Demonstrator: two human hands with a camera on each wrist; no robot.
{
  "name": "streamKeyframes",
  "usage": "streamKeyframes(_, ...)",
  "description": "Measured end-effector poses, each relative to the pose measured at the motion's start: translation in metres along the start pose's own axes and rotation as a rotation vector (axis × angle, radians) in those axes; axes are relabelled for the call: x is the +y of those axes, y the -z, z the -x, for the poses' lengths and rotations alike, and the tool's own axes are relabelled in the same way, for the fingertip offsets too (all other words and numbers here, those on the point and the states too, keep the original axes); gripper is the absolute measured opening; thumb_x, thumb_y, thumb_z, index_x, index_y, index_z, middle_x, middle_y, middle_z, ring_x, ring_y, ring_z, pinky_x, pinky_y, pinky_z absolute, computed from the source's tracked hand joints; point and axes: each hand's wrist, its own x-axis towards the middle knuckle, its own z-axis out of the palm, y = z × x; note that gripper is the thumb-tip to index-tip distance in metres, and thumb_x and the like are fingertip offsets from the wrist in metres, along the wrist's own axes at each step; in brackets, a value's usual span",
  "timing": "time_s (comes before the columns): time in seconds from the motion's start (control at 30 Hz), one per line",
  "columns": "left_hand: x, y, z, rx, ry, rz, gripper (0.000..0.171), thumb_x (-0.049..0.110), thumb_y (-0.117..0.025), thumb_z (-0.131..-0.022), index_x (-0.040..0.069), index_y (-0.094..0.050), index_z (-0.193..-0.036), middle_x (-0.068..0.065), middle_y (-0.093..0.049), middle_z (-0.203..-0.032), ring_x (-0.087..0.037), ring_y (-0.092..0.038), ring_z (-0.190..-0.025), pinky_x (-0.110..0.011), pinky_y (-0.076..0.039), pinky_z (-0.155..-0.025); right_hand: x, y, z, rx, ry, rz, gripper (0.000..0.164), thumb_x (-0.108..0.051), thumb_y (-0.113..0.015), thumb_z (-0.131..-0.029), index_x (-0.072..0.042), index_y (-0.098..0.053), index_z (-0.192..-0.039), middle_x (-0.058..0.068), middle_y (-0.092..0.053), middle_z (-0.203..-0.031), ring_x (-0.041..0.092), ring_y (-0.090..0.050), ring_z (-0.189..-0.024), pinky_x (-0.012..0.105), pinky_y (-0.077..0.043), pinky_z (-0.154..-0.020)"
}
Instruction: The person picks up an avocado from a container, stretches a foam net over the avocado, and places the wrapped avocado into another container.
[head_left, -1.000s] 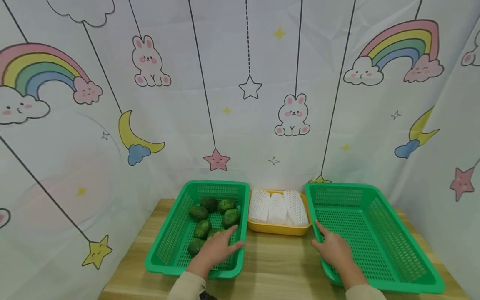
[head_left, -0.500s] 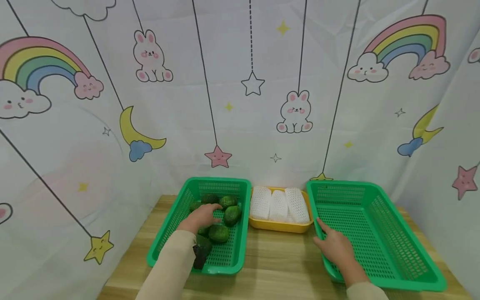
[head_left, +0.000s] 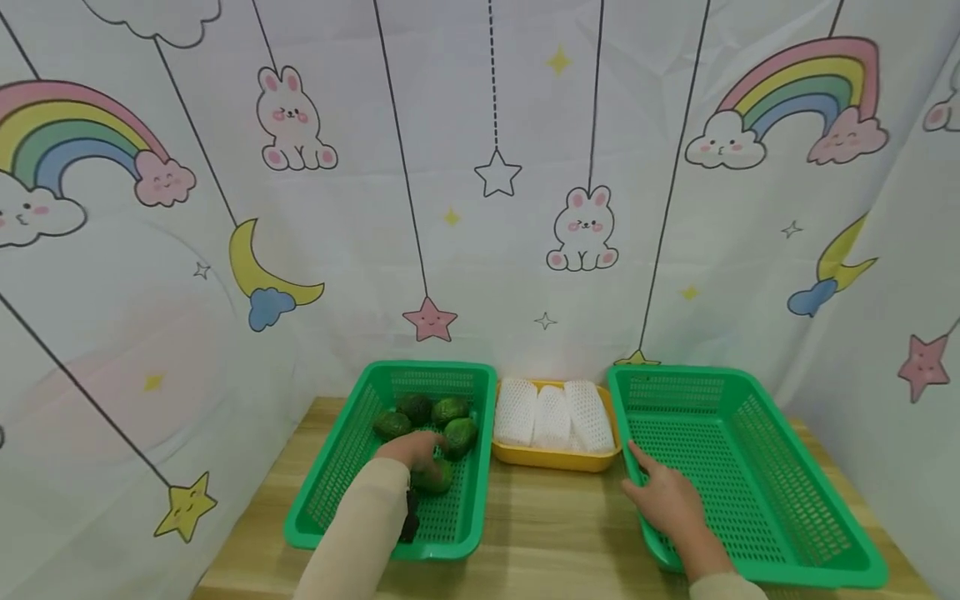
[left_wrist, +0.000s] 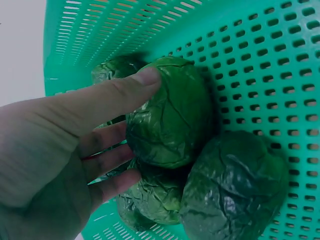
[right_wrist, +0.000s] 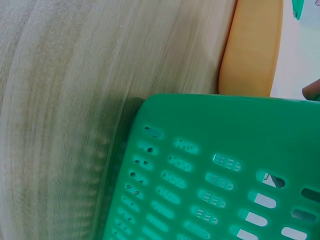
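Observation:
In the head view my left hand (head_left: 416,451) reaches into the left green basket (head_left: 483,500), among several dark green avocados. It holds an avocado (left_wrist: 172,112): the left wrist view has the thumb on its upper side and the fingers against its near side, their tips partly hidden. Another avocado (left_wrist: 235,187) lies beside it. My right hand (head_left: 670,497) rests on the left rim of the right green basket (head_left: 750,492), index finger extended along it and thumb outside; the remaining fingers are hard to see. That basket has nothing in it.
Between the baskets stands a yellow tray (head_left: 555,457) holding several white foam net sleeves (head_left: 553,417). All sit on a wooden table (head_left: 555,533). A white cloth (head_left: 465,267) printed with rainbows and rabbits hangs close behind and at both sides.
My left hand has moved from over the left basket's right part deeper in among the avocados, where it takes hold of one. The right hand keeps its place on the rim.

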Motion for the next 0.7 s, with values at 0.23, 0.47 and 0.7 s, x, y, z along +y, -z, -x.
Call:
streamKeyframes(0.23,0.003,-0.002,-0.001,-0.037,0.019,-0.086,0.053,0.012,-0.078,-0.075,0.015,-0.058,-0.123,-0.011,-0.053,-0.125,-0.033,-0.052,-0.109,-0.046,-0.048,-0.078,-0.002,0.0,0.001,0.01,0.01,-0.001,0.067,-0.031,-0.059,-0.083,-0.016,-0.036,-0.144,0.001,-0.041,-0.049,0.013,-0.034,-0.042,0.029,-0.032,-0.041)
streamKeyframes(0.47,-0.002,-0.001,-0.001,-0.018,-0.043,-0.08,0.048,0.012,-0.075,-0.077,0.015,-0.059,-0.122,-0.008,-0.056,-0.122,-0.029,-0.054,-0.106,-0.045,-0.048,-0.076,-0.001,-0.003,0.0,0.004,0.009,-0.006,0.068,-0.032,-0.059,-0.082,-0.016,-0.036,-0.144,0.002,-0.042,-0.052,0.012,-0.033,-0.043,0.029,-0.031,-0.042)
streamKeyframes(0.7,0.003,0.012,0.006,0.084,-0.172,0.068,0.051,0.014,-0.074,-0.079,0.009,-0.054,-0.126,-0.014,-0.048,-0.123,-0.029,-0.051,-0.103,-0.045,-0.046,-0.077,0.002,-0.002,0.001,0.001,-0.005,-0.008,0.067,-0.032,-0.059,-0.083,-0.016,-0.035,-0.144,0.004,-0.044,-0.054,0.013,-0.034,-0.043,0.029,-0.032,-0.042)
